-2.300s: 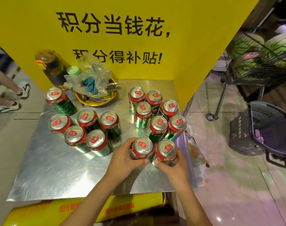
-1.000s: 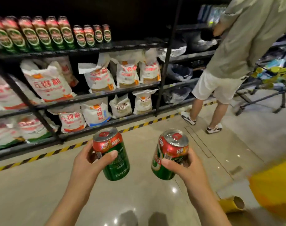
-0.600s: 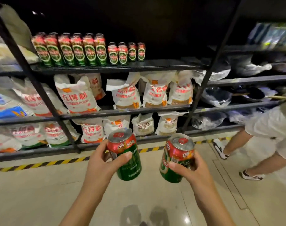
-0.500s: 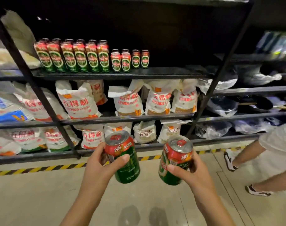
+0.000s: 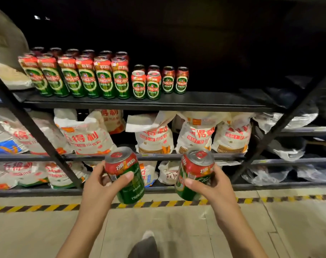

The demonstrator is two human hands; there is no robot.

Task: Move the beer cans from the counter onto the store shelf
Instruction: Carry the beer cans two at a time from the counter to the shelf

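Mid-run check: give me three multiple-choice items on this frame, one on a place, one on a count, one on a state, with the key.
1. Where do the short cans already on the shelf stand?
A. right of the tall cans, on the top shelf
B. among the flour bags
C. on the floor

2. How many cans is the person carrying?
A. one
B. two
C. four

3. What state is the left hand in?
A. open, holding nothing
B. its grip wrapped round a can
C. resting on the shelf

Key: 1 A, they stand beside the tall row. 2 B, the right hand holds a second can. 3 B, the thumb crosses the can's front.
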